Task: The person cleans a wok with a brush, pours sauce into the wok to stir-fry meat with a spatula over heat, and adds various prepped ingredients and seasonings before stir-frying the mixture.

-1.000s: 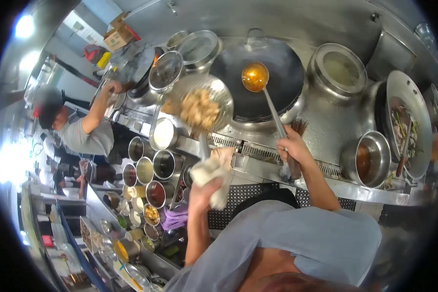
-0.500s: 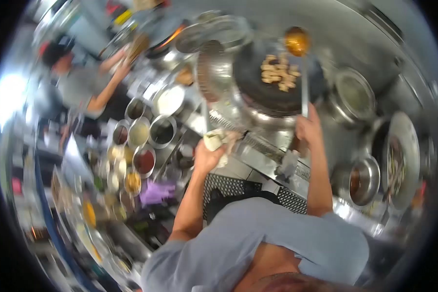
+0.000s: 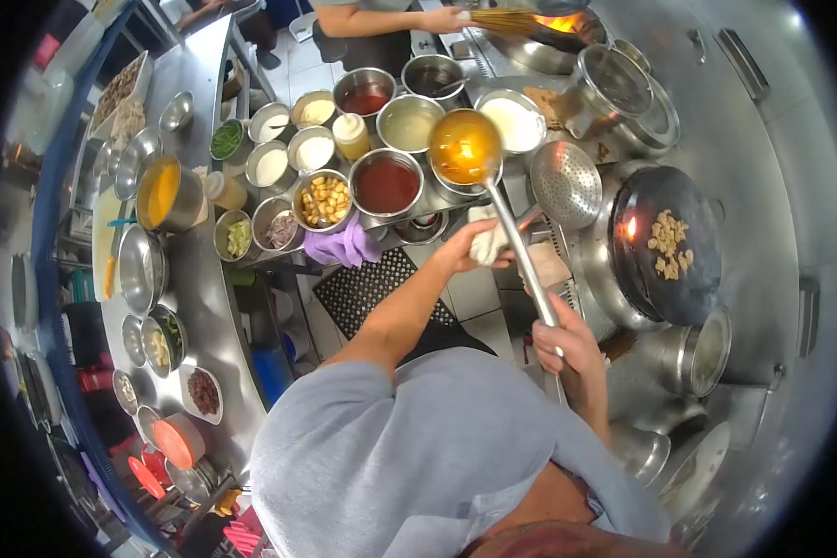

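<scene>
My right hand (image 3: pixel 572 344) grips the long handle of a metal ladle (image 3: pixel 521 260). The ladle's bowl, with a shiny amber look, is over a steel pot among the sauce containers and largely hides it. In my left hand (image 3: pixel 465 249) are a folded pale cloth (image 3: pixel 489 244) and what appears to be the handle of a perforated skimmer (image 3: pixel 565 186). The skimmer's head is just right of the ladle, near the rim of the stove. Browned pieces of food (image 3: pixel 668 242) lie in the dark wok (image 3: pixel 688 279), away from both hands.
Around the ladle stand a pot of red sauce (image 3: pixel 388 183), a pot of white liquid (image 3: pixel 514 123) and a squeeze bottle (image 3: pixel 351 137). A purple cloth (image 3: pixel 342 245) hangs from the counter edge. Another person's hand (image 3: pixel 448 19) holds a bamboo brush (image 3: pixel 502 19) near a flame.
My view and body have turned left. The ladle has moved from above the wok to the sauce pots, still in my right hand. The skimmer stays with my left hand.
</scene>
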Motion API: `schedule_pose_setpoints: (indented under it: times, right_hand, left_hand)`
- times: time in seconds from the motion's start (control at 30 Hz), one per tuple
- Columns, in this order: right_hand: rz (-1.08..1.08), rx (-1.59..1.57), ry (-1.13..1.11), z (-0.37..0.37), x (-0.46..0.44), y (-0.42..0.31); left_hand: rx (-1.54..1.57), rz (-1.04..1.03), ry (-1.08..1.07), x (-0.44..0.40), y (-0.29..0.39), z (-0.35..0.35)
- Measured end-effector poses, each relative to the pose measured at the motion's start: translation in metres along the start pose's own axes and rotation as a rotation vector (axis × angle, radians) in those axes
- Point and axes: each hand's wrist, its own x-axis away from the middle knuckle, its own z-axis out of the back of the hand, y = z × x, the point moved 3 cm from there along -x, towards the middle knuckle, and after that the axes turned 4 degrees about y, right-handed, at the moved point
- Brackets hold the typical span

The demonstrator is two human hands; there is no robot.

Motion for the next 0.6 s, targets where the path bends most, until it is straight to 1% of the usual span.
schedule_pose_setpoints:
  times: [0.03, 0.1, 0.13, 0.17, 0.2, 0.23, 0.27, 0.3, 0.33, 0.37, 0.4, 0.47, 0.5, 0.53, 0.6]
  right_hand:
    - [-0.008, 0.011, -0.003, -0.01, -0.017, -0.005]
    - [0.011, 0.491, -0.04, -0.025, -0.05, -0.006]
    - [-0.003, 0.498, -0.051, -0.032, -0.061, -0.004]
    - [0.011, 0.668, -0.017, -0.038, -0.072, -0.003]
    - [0.027, 0.836, 0.016, -0.044, -0.081, -0.003]
    - [0.0, 0.906, 0.05, -0.05, -0.088, -0.003]
    - [-0.008, 0.915, 0.033, -0.054, -0.095, -0.002]
    - [-0.042, 0.858, 0.005, -0.054, -0.102, 0.001]
    - [-0.074, 0.799, -0.021, -0.055, -0.107, 0.002]
    - [-0.146, 0.65, -0.034, -0.057, -0.11, 0.0]
    - [-0.153, 0.657, -0.047, -0.053, -0.112, -0.003]
    - [-0.395, 0.023, -0.137, -0.048, -0.114, -0.003]
    - [-0.403, -0.067, -0.161, -0.053, -0.111, -0.005]
    - [-0.402, -0.066, -0.162, -0.056, -0.108, -0.006]
    - [-0.379, -0.086, -0.167, -0.057, -0.103, -0.007]
  left_hand:
    - [0.06, -0.041, -0.025, 0.019, 0.0, 0.012]
    - [0.136, -0.004, -0.026, 0.056, -0.008, 0.042]
    - [0.157, 0.023, -0.006, 0.075, -0.017, 0.056]
    - [0.179, 0.047, 0.014, 0.095, -0.025, 0.071]
    - [0.155, 0.064, -0.02, 0.115, -0.033, 0.089]
    - [0.203, 0.041, -0.032, 0.136, -0.042, 0.094]
    - [0.229, 0.034, -0.022, 0.159, -0.048, 0.098]
    - [0.255, 0.039, 0.019, 0.179, -0.058, 0.108]
    - [0.241, -0.002, 0.05, 0.198, -0.065, 0.114]
    - [0.27, -0.005, 0.088, 0.215, -0.075, 0.122]
    - [0.299, -0.009, 0.124, 0.228, -0.084, 0.13]
    - [0.295, -0.048, 0.152, 0.247, -0.097, 0.146]
    - [0.278, -0.074, 0.169, 0.253, -0.099, 0.152]
    - [0.278, -0.076, 0.169, 0.256, -0.101, 0.157]
    - [0.246, -0.038, 0.241, 0.261, -0.095, 0.153]
